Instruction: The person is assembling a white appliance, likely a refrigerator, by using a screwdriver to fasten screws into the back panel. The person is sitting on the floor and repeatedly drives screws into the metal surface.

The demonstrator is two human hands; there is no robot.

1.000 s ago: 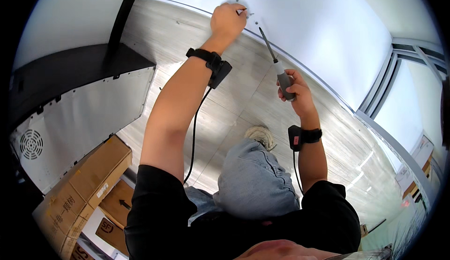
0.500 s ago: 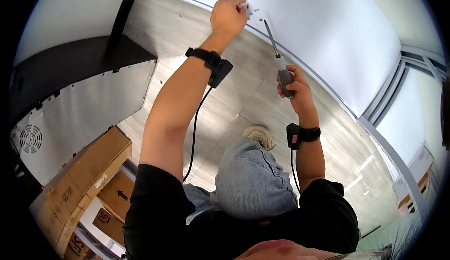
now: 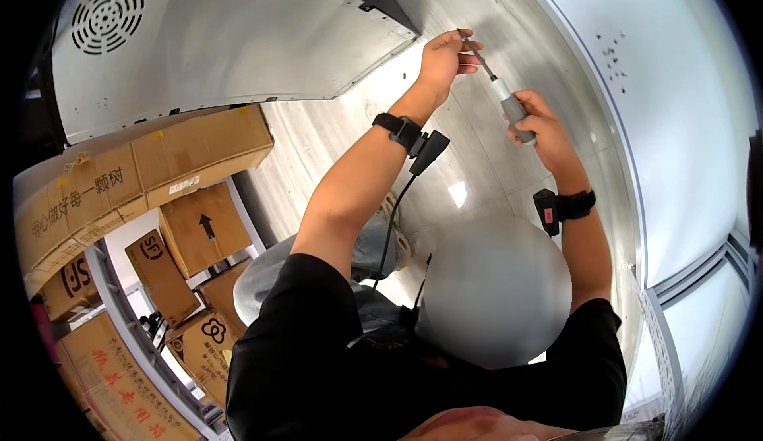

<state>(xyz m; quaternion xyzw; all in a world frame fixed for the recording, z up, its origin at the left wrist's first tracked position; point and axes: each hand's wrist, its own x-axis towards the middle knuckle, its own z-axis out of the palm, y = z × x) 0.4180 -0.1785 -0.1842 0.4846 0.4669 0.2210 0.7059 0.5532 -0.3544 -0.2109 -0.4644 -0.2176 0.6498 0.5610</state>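
My right hand [image 3: 544, 127] is wrapped round the grey handle of a screwdriver [image 3: 515, 111], whose thin shaft slants up to the left. The driver's tip meets the thumb and forefinger of my left hand [image 3: 445, 63]. Those two fingertips are pinched together, while the other fingers reach out beside the shaft. Whatever small piece lies in the pinch is too small to make out. Several small screws [image 3: 612, 63] lie scattered on the white surface at the right, apart from both hands.
A metal cabinet panel [image 3: 238, 36] with a round vent fills the upper left. Below it, cardboard boxes [image 3: 205, 230] stand on a rack. The white tabletop [image 3: 675, 123] curves along the right, above a pale tiled floor [image 3: 318, 135]. My knee is raised in front.
My view has swung left toward the metal panel. My left hand has left the screws on the white surface and come to the screwdriver's tip; my right hand still holds the screwdriver.
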